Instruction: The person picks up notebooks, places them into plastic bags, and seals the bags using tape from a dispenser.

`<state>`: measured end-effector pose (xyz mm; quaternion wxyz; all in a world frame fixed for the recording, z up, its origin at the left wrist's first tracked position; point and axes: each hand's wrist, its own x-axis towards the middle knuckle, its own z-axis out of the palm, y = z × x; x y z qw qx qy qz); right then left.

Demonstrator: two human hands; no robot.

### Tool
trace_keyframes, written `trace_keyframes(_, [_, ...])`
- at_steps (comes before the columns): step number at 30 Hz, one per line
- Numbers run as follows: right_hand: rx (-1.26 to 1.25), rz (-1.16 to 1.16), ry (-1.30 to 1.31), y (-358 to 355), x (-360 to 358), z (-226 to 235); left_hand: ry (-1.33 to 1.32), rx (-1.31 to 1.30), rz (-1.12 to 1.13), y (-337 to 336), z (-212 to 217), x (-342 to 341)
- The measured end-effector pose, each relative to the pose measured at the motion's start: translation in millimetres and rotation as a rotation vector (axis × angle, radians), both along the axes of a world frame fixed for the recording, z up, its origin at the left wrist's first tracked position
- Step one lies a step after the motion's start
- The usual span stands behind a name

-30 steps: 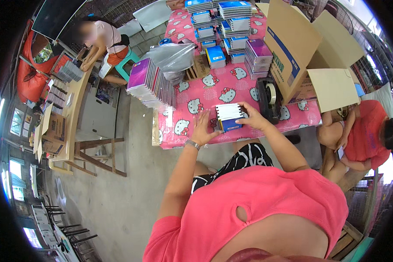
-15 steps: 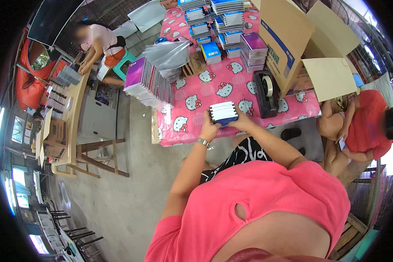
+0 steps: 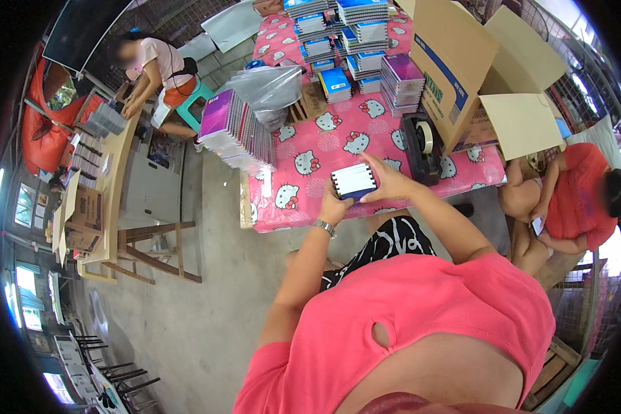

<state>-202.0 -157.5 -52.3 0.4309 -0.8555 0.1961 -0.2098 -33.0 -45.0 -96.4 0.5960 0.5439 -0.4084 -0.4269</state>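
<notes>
A small stack of spiral notebooks (image 3: pixel 353 181), white edges and dark coils upward with blue at the near side, is held just above the near edge of the pink table. My left hand (image 3: pixel 334 208), with a metal watch at the wrist, is closed around its left and near side. My right hand (image 3: pixel 389 183) spans the right end, thumb at the near corner and fingers by the far corner. Beyond lie a tall stack of purple spiral notebooks (image 3: pixel 236 131) to the left and a black tape dispenser (image 3: pixel 421 148) to the right.
The patterned pink table (image 3: pixel 303 196) carries several stacks of blue notebooks (image 3: pixel 362 34), clear plastic sleeves (image 3: pixel 265 93), more purple notebooks (image 3: pixel 402 79) and a large open carton (image 3: pixel 455 69). One person (image 3: pixel 165 76) works at a wooden table leftward; another (image 3: pixel 579 196) sits at the right.
My right hand's fingers have lifted and spread along the notebooks' right end. The stack shows more of its white top edges. The person at the right still holds a phone.
</notes>
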Motion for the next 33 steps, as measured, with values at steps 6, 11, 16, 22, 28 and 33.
trace_keyframes(6, [-0.483,0.088,0.374,0.1,1.3,62.0,-0.111,0.079,-0.037,1.1,-14.7,-2.3])
trace_keyframes(11, [-0.487,0.147,0.434,-5.6,18.1,77.1,-0.216,0.050,-0.020,3.1,-31.8,9.9])
trace_keyframes(16, [-0.391,-0.003,0.275,-23.7,3.8,63.6,-0.803,-0.090,0.199,31.4,-7.6,2.7])
trace_keyframes(22, [0.688,-0.451,0.111,-42.8,-12.4,26.3,-1.342,-0.115,0.008,84.5,-24.3,-25.6])
trace_keyframes(28, [1.199,-0.494,-0.007,-26.4,19.6,-20.5,-1.666,0.022,0.120,78.5,-52.4,-14.0])
trace_keyframes(33, [1.180,-0.519,0.057,-34.3,19.0,-40.0,-1.601,0.041,0.004,76.3,-37.4,-15.5])
